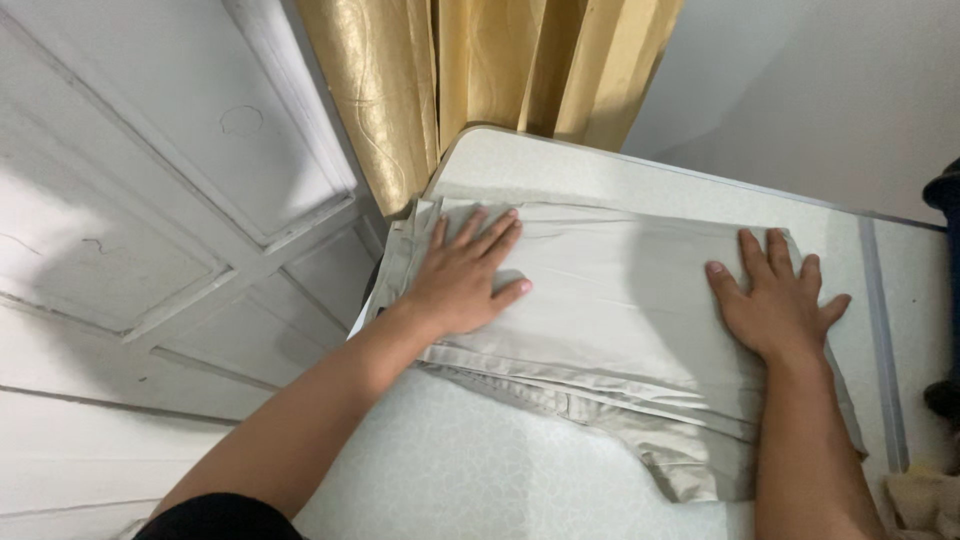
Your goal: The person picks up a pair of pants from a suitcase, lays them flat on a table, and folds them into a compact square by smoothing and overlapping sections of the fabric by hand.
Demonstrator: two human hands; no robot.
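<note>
A folded pair of light beige trousers (620, 300) lies across a white table (470, 470). My left hand (465, 275) rests flat on the left end of the trousers, fingers spread, palm down. My right hand (775, 300) presses flat on the right end, fingers apart and pointing away from me. Neither hand grips the cloth. A layered edge with a seam and a loose flap (690, 465) sticks out toward me at the lower right.
A white panelled door (150, 200) stands to the left of the table. Gold curtains (470, 70) hang behind the table's far corner. A dark object (945, 200) sits at the right edge, and pale cloth (925, 505) lies at the lower right.
</note>
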